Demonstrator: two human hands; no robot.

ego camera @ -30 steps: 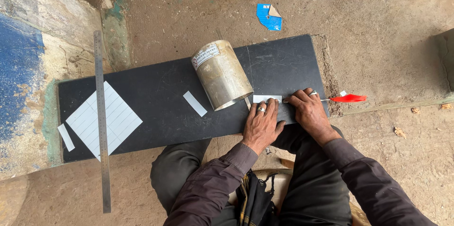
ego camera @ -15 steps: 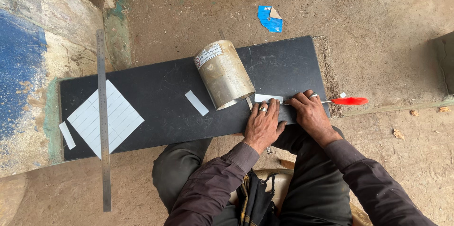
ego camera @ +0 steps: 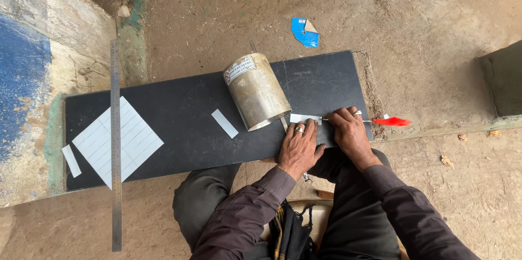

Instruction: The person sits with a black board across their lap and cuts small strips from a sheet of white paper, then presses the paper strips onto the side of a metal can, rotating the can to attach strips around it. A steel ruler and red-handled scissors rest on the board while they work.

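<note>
From where I watch, my left hand [ego camera: 299, 148] lies flat, fingers spread, pressing down on a small white strip [ego camera: 305, 118] at the near right edge of the black tabletop [ego camera: 185, 124]. My right hand [ego camera: 348, 132] sits just beside it to the right, fingers curled narrow around a thin tool with a red handle [ego camera: 390, 122]; the handle sticks out to the right past the tabletop's end, and the tool's tip meets the strip's right end, though I cannot tell what kind of blade or point it has. Just left of the strip and a little farther off, a dull metal cylinder [ego camera: 258, 91] lies on its side, tilted, its open end facing near and its far end bearing a paper label. A loose white strip [ego camera: 224, 123] lies slantwise on the tabletop just left of the cylinder's mouth. Well to the left, a white sheet scored into strips [ego camera: 130, 140] rests cornerwise on the tabletop, and a long steel ruler [ego camera: 115, 146] crosses over it, running near to far and overhanging both edges. Another white strip [ego camera: 71, 160] lies at the tabletop's far left end. On the dirt floor [ego camera: 424, 31] beyond the tabletop sits a torn blue scrap [ego camera: 303, 31]. My dark sleeves and trousers fill the near side.
</note>
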